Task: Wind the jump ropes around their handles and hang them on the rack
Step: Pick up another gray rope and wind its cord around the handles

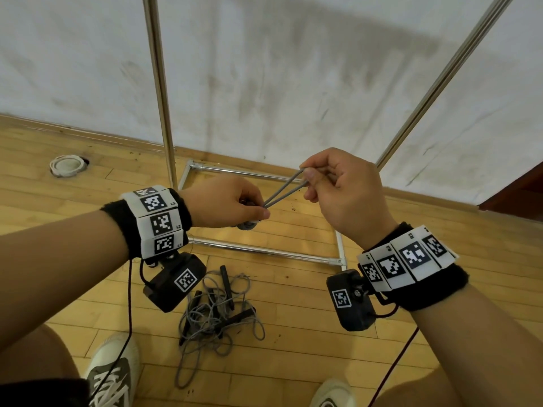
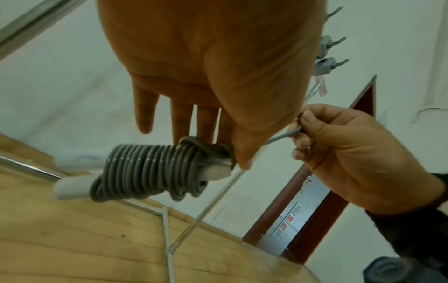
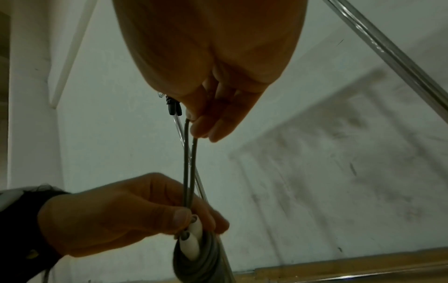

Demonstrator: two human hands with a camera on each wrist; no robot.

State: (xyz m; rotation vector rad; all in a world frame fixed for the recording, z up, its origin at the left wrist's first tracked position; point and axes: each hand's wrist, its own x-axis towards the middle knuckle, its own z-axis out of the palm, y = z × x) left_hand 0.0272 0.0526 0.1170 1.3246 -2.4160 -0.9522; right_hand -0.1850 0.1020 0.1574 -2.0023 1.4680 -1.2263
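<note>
- Tangle (image 1: 219,311) of grey cord and black handles lies on the wooden floor (image 1: 293,362) between the person's shoes, nearest the camera and not yet wound.
- Left hand (image 1: 223,201) holds the wound bundle (image 2: 148,172): its fingers (image 2: 206,122) and thumb curl around the top end of the white handles, with the grey coils hanging below the grip and the long axis pointing down and away from the palm.
- Loop (image 1: 286,188) of doubled grey cord runs taut from the left thumb up and to the right, its two strands side by side.
- Right hand (image 1: 343,186) pinches the far end of that loop between thumb and fingertips (image 3: 206,130); the other fingers are loosely curled and hold nothing else.
- Rack (image 1: 160,83) stands just beyond both hands, its two shiny uprights rising on either side and its base frame on the floor.
- Hooks (image 2: 335,42) show high on the rack in the left wrist view, above the right hand, so the right hand, holding the loop, looks the nearer one to lift it over a hook.
- Wall (image 1: 293,69) closes the scene behind the rack.
</note>
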